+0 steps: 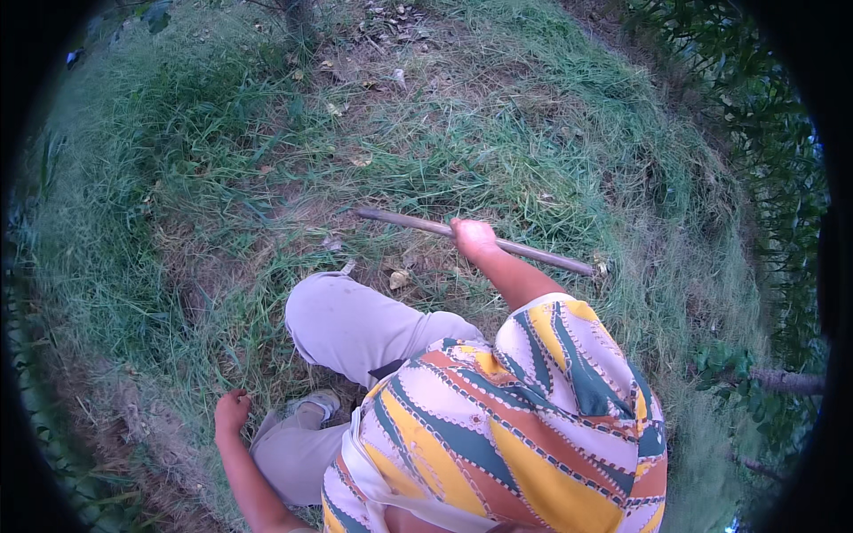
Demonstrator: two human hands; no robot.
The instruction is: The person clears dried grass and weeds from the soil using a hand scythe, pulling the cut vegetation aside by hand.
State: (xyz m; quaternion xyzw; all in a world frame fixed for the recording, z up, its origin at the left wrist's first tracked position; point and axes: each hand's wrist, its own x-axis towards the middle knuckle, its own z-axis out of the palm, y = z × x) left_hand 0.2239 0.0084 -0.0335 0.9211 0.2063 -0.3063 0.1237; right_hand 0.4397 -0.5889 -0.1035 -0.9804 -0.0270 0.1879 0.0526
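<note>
A smooth wooden pole (543,254), perhaps a tool's handle, slants over the grass in front of me, its left end a little higher in the picture. My right hand (474,238) is wrapped around it near the middle. Something small and pale shows at its right end; whether a blade is fixed there cannot be made out. Low on the left, my left hand (232,412) hangs just beyond my bent knee, over the grass (166,320). Its fingers are partly curled, and the palm is hidden from view.
My legs in pale trousers (373,326) are bent, with a shoe (321,404) beneath. A tree trunk (298,20) rises at the top. Leafy plants (766,126) border the right side, near a branch (786,382). Dry leaves (399,279) lie among the grass.
</note>
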